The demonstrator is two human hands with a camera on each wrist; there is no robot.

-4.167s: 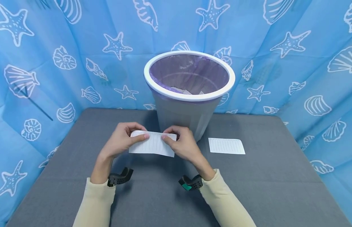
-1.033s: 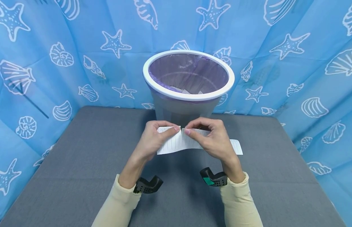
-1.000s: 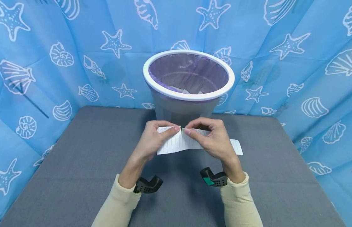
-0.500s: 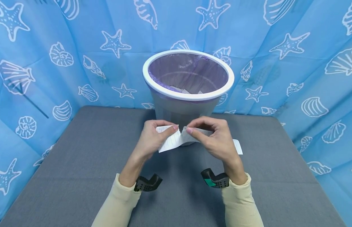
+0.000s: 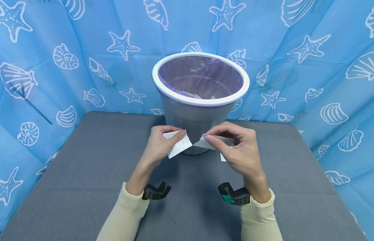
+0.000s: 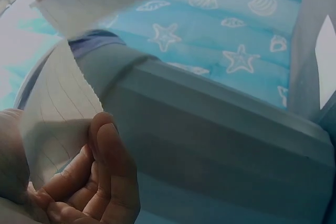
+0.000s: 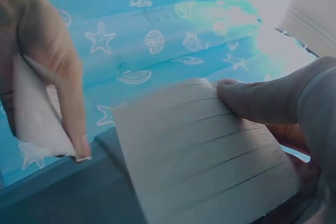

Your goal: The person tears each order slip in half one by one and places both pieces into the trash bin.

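Observation:
My left hand [image 5: 158,144] pinches a torn piece of lined paper [image 5: 179,146] between thumb and fingers. In the left wrist view this piece [image 6: 58,98] has a ragged edge. Opposite it, my right hand [image 5: 238,145] pinches the other torn piece [image 5: 205,143], tilted, its ruled side facing the camera in the right wrist view [image 7: 199,145]. Both wrist views show a gap between the two pieces. Another lined paper [image 5: 223,157] lies on the table, mostly hidden behind my right hand.
A grey trash bin [image 5: 187,117] with a white rim [image 5: 202,102] and purple liner stands just beyond both hands. Paper scraps [image 5: 197,96] lie inside it. A grey cloth covers the table [image 5: 84,174], and a blue seashell curtain [image 5: 93,30] hangs behind.
The single paper both hands held has been torn into two pieces. The right hand has moved to the right with its piece, while the left hand has shifted slightly left.

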